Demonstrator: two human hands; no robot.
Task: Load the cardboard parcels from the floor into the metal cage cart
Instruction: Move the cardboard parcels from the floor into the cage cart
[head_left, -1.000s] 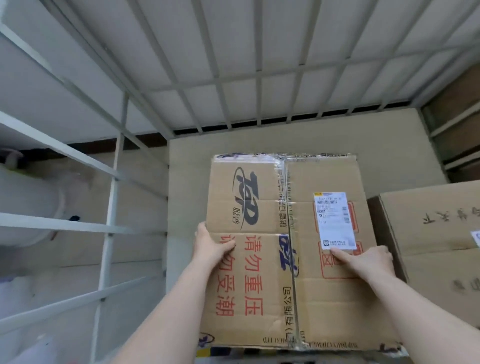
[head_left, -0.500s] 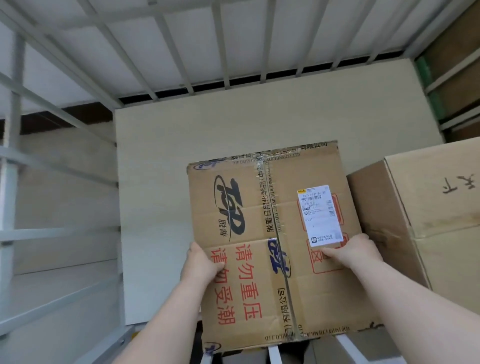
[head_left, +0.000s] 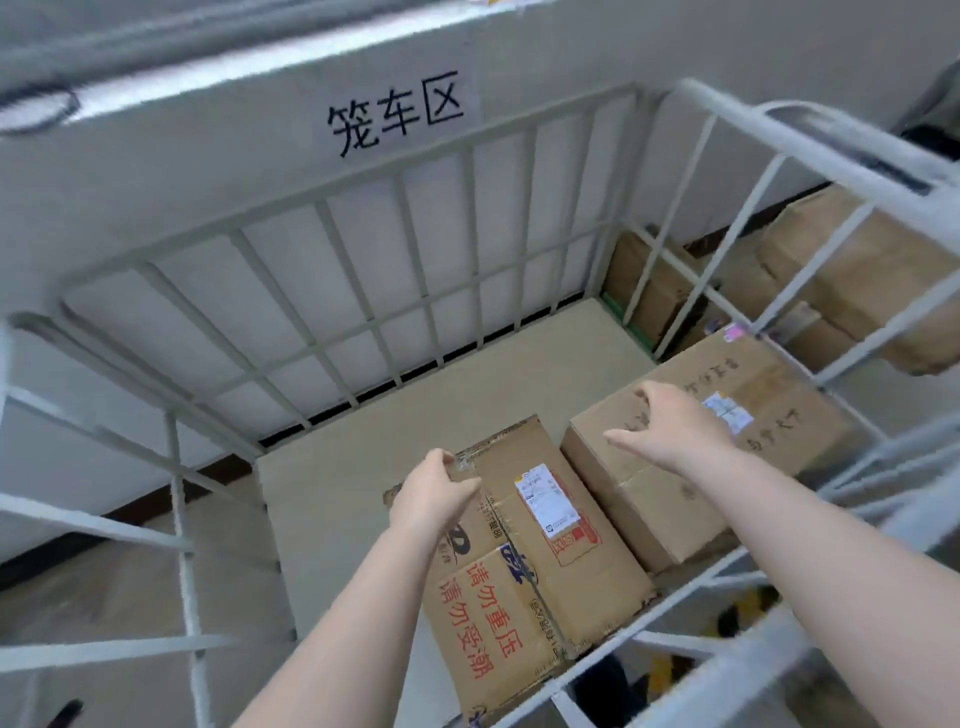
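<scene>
Since the earlier frame the right hand (head_left: 670, 421) had lifted off the printed parcel (head_left: 524, 540), fingers loosely spread, empty. Left hand (head_left: 434, 491) fingers curled over its far edge; parcel lay on the cage cart (head_left: 363, 244) floor beside plain parcel (head_left: 691, 447). Placing step; next, letting go.

The left hand (head_left: 434, 496) grips the printed parcel's (head_left: 540, 561) far corner inside the cage cart (head_left: 467, 156); the right hand (head_left: 670, 421) hovers spread above a second parcel (head_left: 727, 415). The two parcels lie side by side.
</scene>
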